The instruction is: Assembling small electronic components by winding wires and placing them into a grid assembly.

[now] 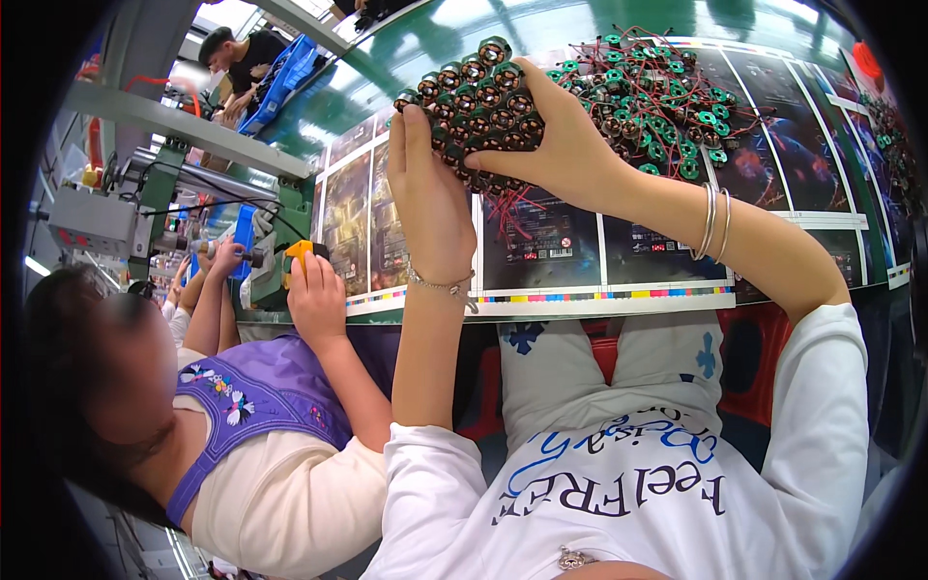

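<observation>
Both hands, the left hand (428,188) and the right hand (565,145), are clamped together on a cluster of small motors (480,101). They hold it above the counter (619,304). A pile of loose motors (662,97) lies just beside.

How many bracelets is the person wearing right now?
3: a thin chain bracelet on the left wrist and two silver bangles together on the right wrist. Both hands grip a bundle of small motors, so none appear hidden.

Two bare forearms reach to the upper centre of the frame; left hand (428,188) flat, right hand (565,135) cupped, both gripping.
</observation>
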Available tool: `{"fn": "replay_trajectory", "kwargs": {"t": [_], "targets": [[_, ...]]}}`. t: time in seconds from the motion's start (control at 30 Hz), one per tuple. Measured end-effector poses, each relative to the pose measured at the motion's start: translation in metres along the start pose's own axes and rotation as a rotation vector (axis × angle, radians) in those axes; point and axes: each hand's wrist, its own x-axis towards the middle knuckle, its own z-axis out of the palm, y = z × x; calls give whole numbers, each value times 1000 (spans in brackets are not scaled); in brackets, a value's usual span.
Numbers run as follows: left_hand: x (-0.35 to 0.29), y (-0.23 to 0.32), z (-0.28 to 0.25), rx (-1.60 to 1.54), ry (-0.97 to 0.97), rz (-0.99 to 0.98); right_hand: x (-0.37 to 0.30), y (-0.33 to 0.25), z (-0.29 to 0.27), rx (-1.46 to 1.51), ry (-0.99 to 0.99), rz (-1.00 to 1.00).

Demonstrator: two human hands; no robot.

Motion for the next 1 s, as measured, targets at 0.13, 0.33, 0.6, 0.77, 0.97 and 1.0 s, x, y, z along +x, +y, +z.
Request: {"fn": "replay_trajectory", "kwargs": {"t": [0.13,0.33,0.6,0.77,0.97,1.0], "targets": [[-4,-4,-12,-57,-21,-32,-6,1,4,-4,10,23],[-11,-6,-18,-42,-46,9,-12,-4,6,42,-55,49],[-18,-4,-22,31,-26,-41,-19,0,8,82,-56,62],[-18,-7,-28,-14,-35,62,-16,-1,9,41,-63,39],[-19,-7,-31,-52,-82,102,-15,9,11,58,-12,-25],[-18,-7,-35,-44,-111,113,-15,8,11,67,-20,-25]]}}
